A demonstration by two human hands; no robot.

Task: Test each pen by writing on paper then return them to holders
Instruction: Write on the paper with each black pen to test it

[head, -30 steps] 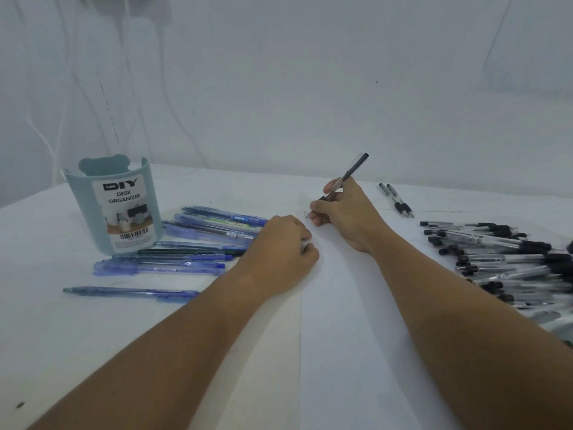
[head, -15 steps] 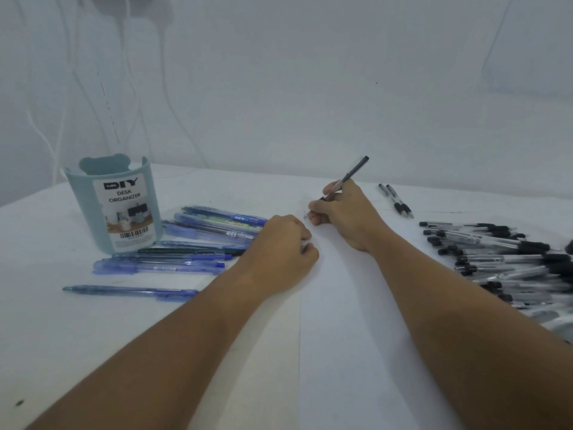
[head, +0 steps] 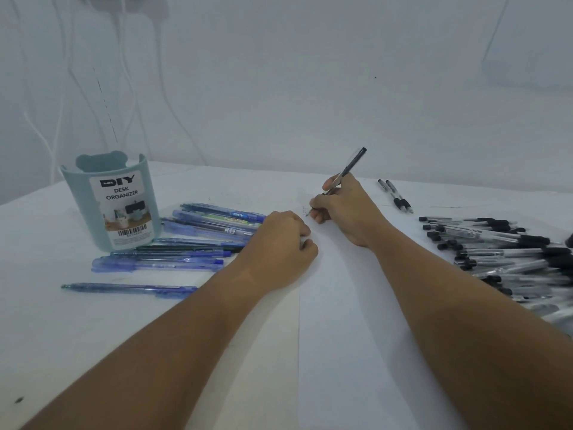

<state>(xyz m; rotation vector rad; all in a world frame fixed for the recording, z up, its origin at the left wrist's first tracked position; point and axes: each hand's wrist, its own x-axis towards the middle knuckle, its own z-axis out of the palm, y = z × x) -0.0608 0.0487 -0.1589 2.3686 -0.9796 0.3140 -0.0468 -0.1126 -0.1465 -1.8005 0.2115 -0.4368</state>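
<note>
i see a pale teal organizer (head: pixel 93 206) with a white label (head: pixel 124 209) in black lettering and a barcode. the pens (head: pixel 198 240) beside it are blue and translucent; the pile (head: pixel 508 256) is clear with black caps. white paper (head: pixel 356 336), white counter (head: pixel 62 336), dark pen (head: pixel 352 164).

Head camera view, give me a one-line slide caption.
Right hand tests a pen on paper; left hand steadies it.
</note>
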